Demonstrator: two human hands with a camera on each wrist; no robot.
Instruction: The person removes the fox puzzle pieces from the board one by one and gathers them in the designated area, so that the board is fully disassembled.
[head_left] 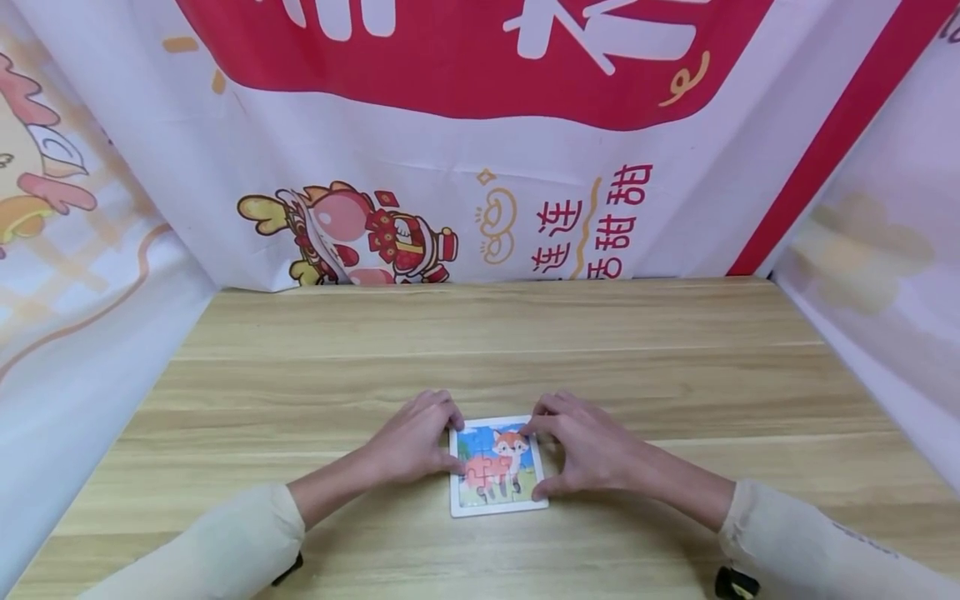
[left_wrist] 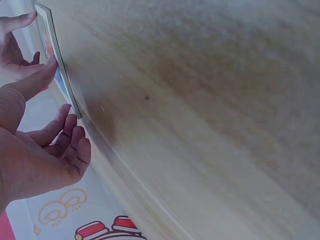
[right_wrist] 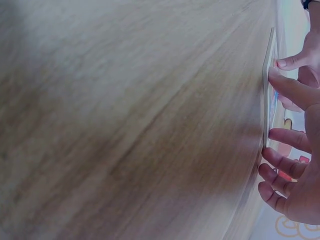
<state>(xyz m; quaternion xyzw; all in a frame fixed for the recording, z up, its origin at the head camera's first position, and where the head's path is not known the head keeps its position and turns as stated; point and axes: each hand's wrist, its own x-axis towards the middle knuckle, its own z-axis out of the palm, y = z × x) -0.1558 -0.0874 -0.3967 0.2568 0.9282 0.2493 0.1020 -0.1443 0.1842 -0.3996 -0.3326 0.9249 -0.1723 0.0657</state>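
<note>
A square jigsaw puzzle of a fox (head_left: 486,473) lies in a white frame (head_left: 491,511) on the wooden table, its pieces joined together. My left hand (head_left: 415,439) is at the frame's left side, thumb on the edge and forefinger by the far corner. Across from it, my right hand (head_left: 592,443) spans the right side, thumb at the near corner and forefinger over the picture near the far corner. In the left wrist view, the fingers (left_wrist: 65,132) bend loosely beside the frame. The right wrist view shows spread fingers (right_wrist: 286,162) along the frame's edge.
The wooden table (head_left: 315,358) extends around the puzzle on all sides. Behind it hangs a white and red printed cloth (head_left: 450,142), with further printed cloths at the left (head_left: 82,217) and right (head_left: 877,275).
</note>
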